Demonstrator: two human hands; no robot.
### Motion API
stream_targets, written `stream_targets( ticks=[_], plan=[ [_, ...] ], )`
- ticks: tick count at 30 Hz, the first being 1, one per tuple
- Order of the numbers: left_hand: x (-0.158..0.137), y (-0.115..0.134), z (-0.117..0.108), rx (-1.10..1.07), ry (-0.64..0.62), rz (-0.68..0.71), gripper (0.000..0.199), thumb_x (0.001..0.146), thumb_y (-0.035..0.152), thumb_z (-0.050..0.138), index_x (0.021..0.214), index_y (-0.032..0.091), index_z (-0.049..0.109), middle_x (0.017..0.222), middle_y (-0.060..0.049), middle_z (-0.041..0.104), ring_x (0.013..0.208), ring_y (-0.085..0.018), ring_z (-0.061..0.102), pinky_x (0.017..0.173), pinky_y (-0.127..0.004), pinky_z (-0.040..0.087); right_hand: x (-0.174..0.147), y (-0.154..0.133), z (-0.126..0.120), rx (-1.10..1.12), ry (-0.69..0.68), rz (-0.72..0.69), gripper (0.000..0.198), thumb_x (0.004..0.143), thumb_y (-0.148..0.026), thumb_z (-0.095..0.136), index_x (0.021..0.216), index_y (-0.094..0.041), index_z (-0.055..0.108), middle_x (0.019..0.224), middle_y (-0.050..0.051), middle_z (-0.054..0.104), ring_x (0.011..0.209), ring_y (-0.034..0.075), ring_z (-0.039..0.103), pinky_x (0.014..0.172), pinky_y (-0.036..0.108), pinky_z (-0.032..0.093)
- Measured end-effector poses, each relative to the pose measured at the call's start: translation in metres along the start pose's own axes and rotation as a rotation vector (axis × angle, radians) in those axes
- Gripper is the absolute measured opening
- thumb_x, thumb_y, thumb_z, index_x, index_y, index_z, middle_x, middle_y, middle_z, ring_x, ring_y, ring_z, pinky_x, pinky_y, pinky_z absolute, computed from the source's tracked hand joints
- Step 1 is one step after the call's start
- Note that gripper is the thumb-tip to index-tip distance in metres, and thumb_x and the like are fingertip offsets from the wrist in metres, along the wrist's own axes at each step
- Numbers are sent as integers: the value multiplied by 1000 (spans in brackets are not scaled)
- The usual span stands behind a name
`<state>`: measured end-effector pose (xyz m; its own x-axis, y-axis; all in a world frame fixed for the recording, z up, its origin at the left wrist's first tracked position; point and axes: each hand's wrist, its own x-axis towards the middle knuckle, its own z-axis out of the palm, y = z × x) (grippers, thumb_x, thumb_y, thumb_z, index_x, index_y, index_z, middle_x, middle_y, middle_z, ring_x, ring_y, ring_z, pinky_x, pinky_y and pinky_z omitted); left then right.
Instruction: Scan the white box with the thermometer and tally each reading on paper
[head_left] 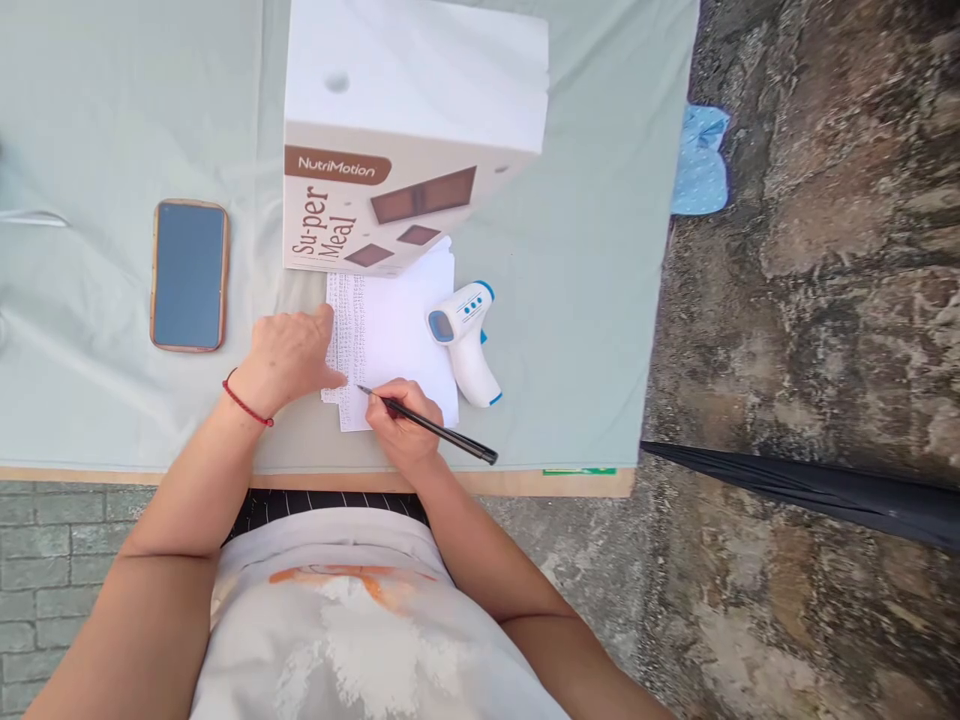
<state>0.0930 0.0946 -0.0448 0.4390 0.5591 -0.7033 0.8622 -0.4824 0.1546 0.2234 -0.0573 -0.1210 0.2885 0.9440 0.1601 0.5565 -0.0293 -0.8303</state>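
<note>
Near the edge of the counter (570, 330), a black pen (442, 432) is being pinched by the right hand (405, 425), its fingers closed, the nib being pointed at written sheets (409, 330). Their left side is being touched by the left hand (289, 355), fingers parted, nothing being gripped. Farther, the sheets are being overlapped by a thermometer (471, 350) and partly hidden by a box (412, 75).
</note>
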Motion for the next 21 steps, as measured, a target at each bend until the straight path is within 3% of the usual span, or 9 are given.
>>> stream_targets(
  ticks=[11,21],
  plan=[
    [-2,1,-2,-8,-14,-10,63,82,56,70,125,14,50,103,-14,72,96,-33,71,78,-37,51,0,-2,0,-14,34,-19,8,82,-18,57,77,-24,55,61,-6,59,49,11,51,49,24,41],
    [-2,1,-2,-5,-15,-11,62,82,57,69,125,17,49,106,-13,73,99,-32,70,81,-37,51,0,-1,0,-18,30,70,7,80,-18,55,76,-24,55,61,-5,57,50,11,49,50,25,42]
  ],
)
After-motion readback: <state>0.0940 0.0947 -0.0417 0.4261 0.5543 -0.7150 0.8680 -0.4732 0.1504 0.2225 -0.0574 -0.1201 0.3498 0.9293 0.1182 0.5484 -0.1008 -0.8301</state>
